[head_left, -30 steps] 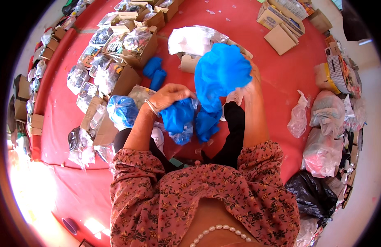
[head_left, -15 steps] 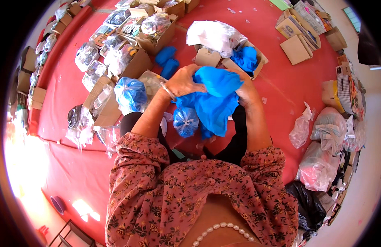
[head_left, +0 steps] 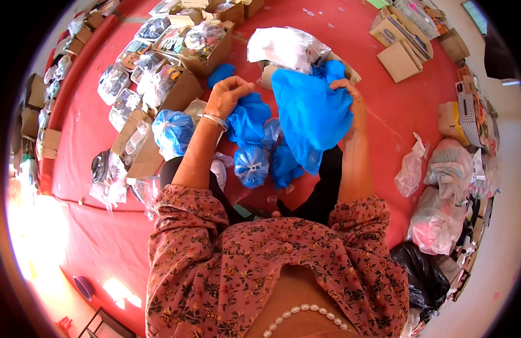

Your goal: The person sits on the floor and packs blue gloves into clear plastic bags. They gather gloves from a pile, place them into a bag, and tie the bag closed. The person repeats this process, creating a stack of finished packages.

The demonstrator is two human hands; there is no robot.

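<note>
My right hand (head_left: pixel 352 106) grips the upper right edge of a thin blue cloth piece (head_left: pixel 312 115), which hangs spread in front of me. My left hand (head_left: pixel 229 97) is closed, thumb and fingertips pinched together, apart from that piece. Whether anything is in the pinch does not show. Just below and beside it is a crumpled blue cloth (head_left: pixel 249 119). Between my legs sit a tied clear bag of blue material (head_left: pixel 251 165) and another blue bundle (head_left: pixel 285 165).
Ahead stands an open carton (head_left: pixel 269 74) with a white plastic bag (head_left: pixel 286 48) and blue cloth in it. Packed cardboard boxes (head_left: pixel 179 93) line the left, beside another blue-filled bag (head_left: pixel 173 132). Plastic bags (head_left: pixel 438 222) lie along the right on the red floor covering (head_left: pixel 379 132).
My hands have moved apart, the left away from the blue cloth piece. The right has lifted it up and right, opening it out and uncovering the blue things behind.
</note>
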